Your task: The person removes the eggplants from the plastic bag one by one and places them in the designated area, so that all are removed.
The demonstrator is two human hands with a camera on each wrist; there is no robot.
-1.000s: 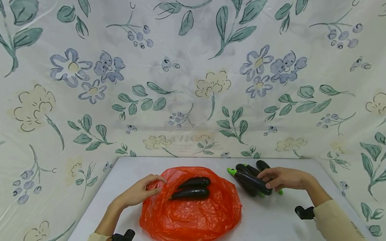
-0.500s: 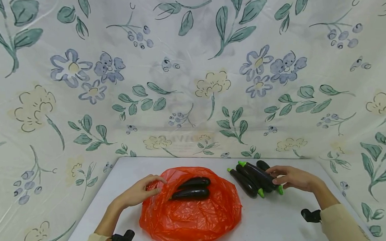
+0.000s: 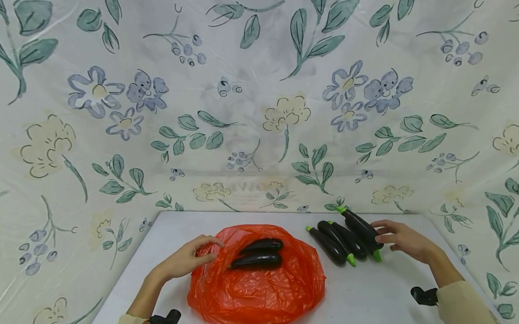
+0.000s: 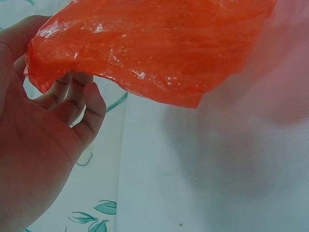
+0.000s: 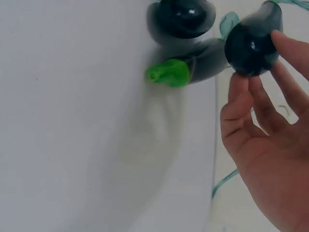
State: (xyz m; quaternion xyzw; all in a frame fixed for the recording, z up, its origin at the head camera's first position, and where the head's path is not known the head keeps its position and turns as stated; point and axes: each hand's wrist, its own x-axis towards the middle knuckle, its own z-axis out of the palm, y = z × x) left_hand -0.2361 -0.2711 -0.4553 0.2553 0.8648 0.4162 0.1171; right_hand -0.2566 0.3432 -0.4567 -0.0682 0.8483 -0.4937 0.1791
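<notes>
— What has moved? 
— The right hand has slid right; one eggplant now angles up-left, stem away, its round end at the fingertips.
— Gripped?
— Seemingly only touched, fingers spread. The left hand pinches the orange bag on the surface.

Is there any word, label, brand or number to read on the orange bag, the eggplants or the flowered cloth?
No text can be read on the orange bag or the eggplants.
Faint marks show through the flowered cloth behind the table, too washed out to read.
</notes>
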